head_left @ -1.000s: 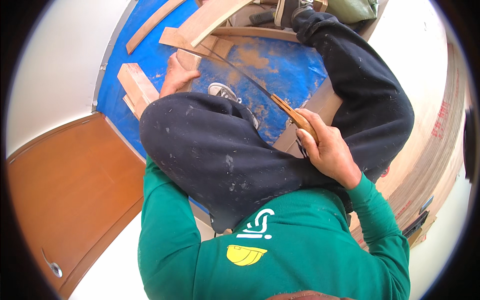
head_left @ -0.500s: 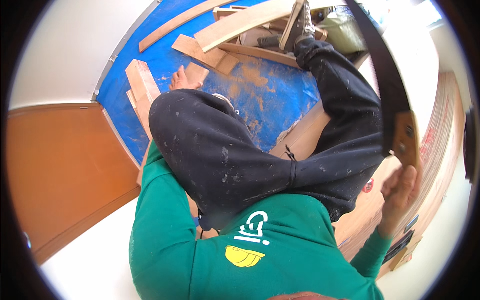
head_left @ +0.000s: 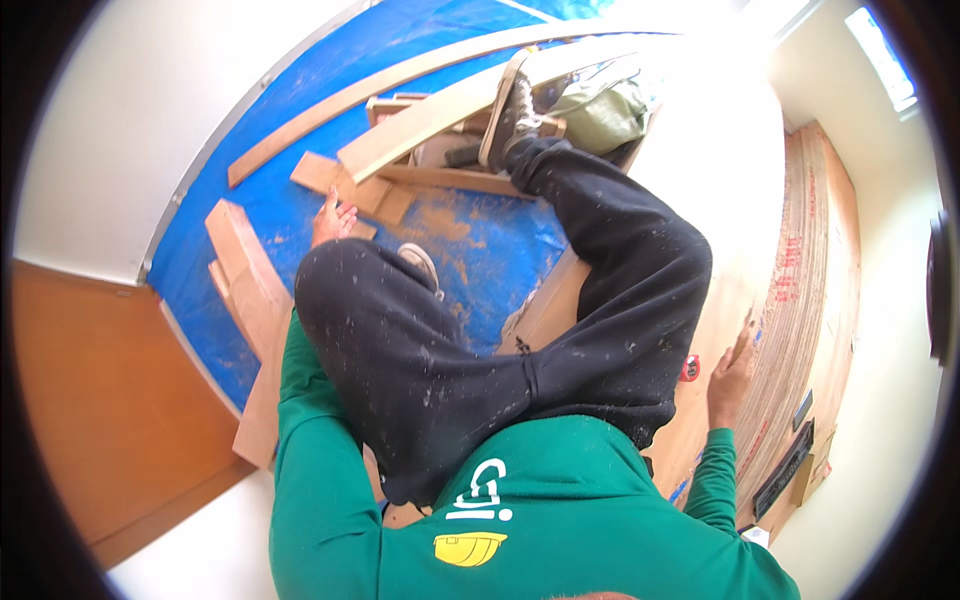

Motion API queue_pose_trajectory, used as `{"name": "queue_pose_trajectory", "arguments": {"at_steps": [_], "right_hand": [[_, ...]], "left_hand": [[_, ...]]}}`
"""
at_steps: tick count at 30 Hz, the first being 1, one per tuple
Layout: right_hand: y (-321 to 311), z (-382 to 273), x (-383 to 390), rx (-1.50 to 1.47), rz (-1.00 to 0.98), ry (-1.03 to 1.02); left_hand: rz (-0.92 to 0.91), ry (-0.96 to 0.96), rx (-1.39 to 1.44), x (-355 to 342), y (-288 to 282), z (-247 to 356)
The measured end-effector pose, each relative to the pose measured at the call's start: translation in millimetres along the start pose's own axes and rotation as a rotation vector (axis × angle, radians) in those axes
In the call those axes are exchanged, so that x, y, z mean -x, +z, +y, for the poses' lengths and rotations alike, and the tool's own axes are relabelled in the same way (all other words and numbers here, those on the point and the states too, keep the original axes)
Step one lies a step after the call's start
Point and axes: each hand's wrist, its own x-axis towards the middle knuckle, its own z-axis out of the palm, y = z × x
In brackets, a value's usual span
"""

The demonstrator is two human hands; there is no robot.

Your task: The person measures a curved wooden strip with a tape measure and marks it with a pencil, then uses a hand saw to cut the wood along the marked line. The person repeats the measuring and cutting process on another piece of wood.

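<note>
My left hand [head_left: 333, 218] is beyond my left knee, its fingers spread. A short wood offcut [head_left: 362, 230] lies right beside it, and another short board [head_left: 390, 202] is just past the fingertips. My right hand [head_left: 730, 388] is on the right, fingers stretched out by the edge of a stack of plywood sheets [head_left: 800, 260]; I make out nothing in it. The handsaw is not visible now. A small round red-and-black thing [head_left: 690, 368] lies on the wood between my thigh and my right hand.
Blue sheeting [head_left: 470, 250] with sawdust covers the floor. Long boards [head_left: 420, 125] cross the far side over a wooden crate [head_left: 460, 178] and a green bag [head_left: 600, 110]. Stacked planks [head_left: 245, 265] lie at the left, near an orange-brown panel [head_left: 100, 390].
The handsaw my right hand held upright has gone from view, and that hand is lower with its fingers extended. My left hand's fingers have lifted and spread. The whole view has shifted.
</note>
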Motion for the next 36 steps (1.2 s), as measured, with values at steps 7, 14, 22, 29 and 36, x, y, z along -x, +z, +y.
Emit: {"name": "queue_pose_trajectory", "arguments": {"at_steps": [7, 14, 22, 29, 36], "right_hand": [[31, -8, 40, 0.005, -0.139, 0.019], [35, -15, 46, -0.048, -0.358, 0.056], [21, -32, 44, -0.131, -0.422, 0.102], [15, 8, 49, -0.136, -0.357, 0.006], [63, 105, -12, -0.184, -0.358, -0.012]], "left_hand": [[-0.152, 0.032, 0.305, -32, 64, 12], [-0.122, 0.231, 0.569, -96, 133, 182], [0.060, 0.314, -0.412, -89, 141, 228], [-0.084, 0.539, -0.579, 123, -63, 46], [0.500, 0.371, -0.506, 424, -205, -111]]}}
